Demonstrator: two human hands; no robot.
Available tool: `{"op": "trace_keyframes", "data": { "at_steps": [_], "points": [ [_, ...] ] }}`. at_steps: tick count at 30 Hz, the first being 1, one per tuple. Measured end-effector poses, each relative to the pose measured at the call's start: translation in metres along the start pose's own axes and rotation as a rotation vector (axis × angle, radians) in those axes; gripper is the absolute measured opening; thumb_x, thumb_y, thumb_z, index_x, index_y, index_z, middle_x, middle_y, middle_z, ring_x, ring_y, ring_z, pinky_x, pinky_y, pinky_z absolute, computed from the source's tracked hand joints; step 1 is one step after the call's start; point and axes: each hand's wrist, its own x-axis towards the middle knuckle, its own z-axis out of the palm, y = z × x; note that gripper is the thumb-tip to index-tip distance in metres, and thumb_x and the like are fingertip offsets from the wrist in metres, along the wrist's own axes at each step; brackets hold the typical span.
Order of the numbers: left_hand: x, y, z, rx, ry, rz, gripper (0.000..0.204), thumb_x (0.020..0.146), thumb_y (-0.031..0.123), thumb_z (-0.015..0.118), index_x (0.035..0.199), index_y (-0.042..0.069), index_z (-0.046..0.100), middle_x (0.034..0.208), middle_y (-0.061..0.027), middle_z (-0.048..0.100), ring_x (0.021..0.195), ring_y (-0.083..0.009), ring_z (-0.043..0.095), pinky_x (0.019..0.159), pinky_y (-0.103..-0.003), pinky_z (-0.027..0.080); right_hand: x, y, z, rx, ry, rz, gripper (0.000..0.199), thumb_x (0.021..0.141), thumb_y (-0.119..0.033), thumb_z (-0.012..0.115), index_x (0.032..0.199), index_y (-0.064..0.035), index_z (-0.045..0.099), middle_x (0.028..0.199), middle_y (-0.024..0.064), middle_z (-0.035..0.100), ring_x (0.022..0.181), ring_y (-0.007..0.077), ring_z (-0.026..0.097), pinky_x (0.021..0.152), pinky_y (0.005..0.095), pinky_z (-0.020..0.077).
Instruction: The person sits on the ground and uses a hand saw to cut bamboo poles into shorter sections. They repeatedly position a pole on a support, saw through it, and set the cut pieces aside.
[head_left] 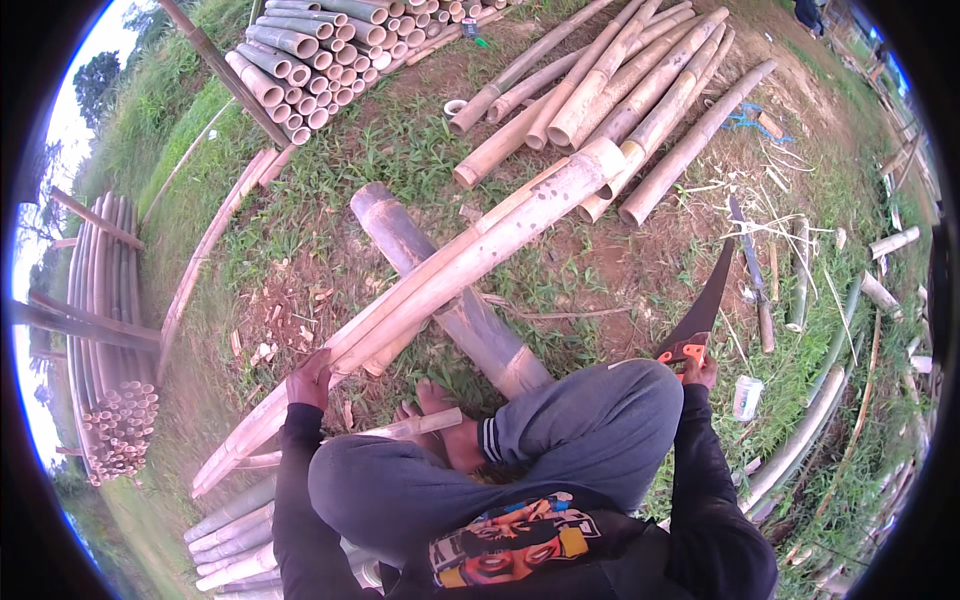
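Observation:
I squat on grassy ground over a long pale bamboo pole [470, 255] that lies slantwise across a thicker grey bamboo log [440, 285]. My left hand [312, 378] grips the pole near its lower end. My right hand [698, 372] holds a hand saw [703, 305] by its orange and black handle, the dark curved blade pointing up and away, clear of the pole. My bare feet [440, 415] rest beside a short bamboo piece [420, 425] under the pole.
Cut bamboo poles [630, 85] lie in a heap ahead, a stacked pile [320, 50] at top left, another stack [110, 330] at left. A machete [752, 275], a plastic cup [746, 397] and thin green stems [810, 430] lie to my right.

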Motion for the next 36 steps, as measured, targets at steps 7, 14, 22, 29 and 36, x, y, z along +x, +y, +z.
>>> {"op": "trace_keyframes", "data": {
  "at_steps": [7, 14, 22, 29, 36],
  "points": [
    [0.001, -0.002, 0.003, 0.098, 0.024, 0.042, 0.038, 0.089, 0.011, 0.074, 0.127, 0.013, 0.077, 0.124, -0.0176, 0.077, 0.106, -0.0427, 0.074, 0.095, -0.049, 0.06, -0.09, -0.108, -0.13, 0.084, -0.129, -0.718, 0.047, 0.095, -0.016, 0.075, 0.14, -0.0023, 0.066, 0.113, 0.0198, 0.075, 0.102, 0.0321, 0.076, 0.086, 0.0433, 0.0605],
    [0.001, -0.006, 0.007, 0.118, 0.047, 0.058, 0.037, 0.088, 0.013, 0.075, 0.125, 0.012, 0.077, 0.123, -0.0164, 0.077, 0.107, -0.042, 0.074, 0.095, -0.048, 0.06, -0.114, -0.212, -0.166, -0.068, -0.311, -0.881, 0.052, 0.091, -0.009, 0.073, 0.143, -0.0085, 0.067, 0.104, 0.0218, 0.074, 0.085, 0.0396, 0.075, 0.074, 0.0481, 0.0607],
    [0.001, -0.003, 0.006, 0.068, 0.062, 0.068, 0.038, 0.087, 0.013, 0.079, 0.124, 0.012, 0.077, 0.121, -0.0158, 0.078, 0.104, -0.0394, 0.075, 0.093, -0.047, 0.06, -0.126, -0.273, -0.167, -0.215, -0.357, -0.994, 0.051, 0.091, -0.01, 0.072, 0.142, -0.0137, 0.07, 0.09, 0.0203, 0.069, 0.077, 0.0398, 0.073, 0.069, 0.0489, 0.0597],
    [0.0, -0.002, 0.007, 0.066, 0.044, 0.033, 0.035, 0.09, 0.013, 0.075, 0.124, 0.012, 0.077, 0.12, -0.0182, 0.077, 0.103, -0.0415, 0.075, 0.094, -0.048, 0.059, -0.132, -0.286, -0.17, -0.132, -0.381, -1.09, 0.051, 0.091, -0.009, 0.07, 0.142, -0.0138, 0.07, 0.088, 0.0209, 0.07, 0.076, 0.0393, 0.073, 0.068, 0.0485, 0.0598],
    [0.001, -0.004, 0.008, 0.064, 0.075, 0.083, 0.034, 0.089, 0.014, 0.076, 0.124, 0.013, 0.078, 0.12, -0.0167, 0.077, 0.101, -0.0412, 0.075, 0.089, -0.048, 0.06, -0.133, -0.289, -0.174, -0.223, -0.396, -1.086, 0.053, 0.089, -0.009, 0.072, 0.142, -0.0153, 0.071, 0.082, 0.0185, 0.068, 0.069, 0.0376, 0.07, 0.063, 0.0479, 0.0571]
  ]
}}
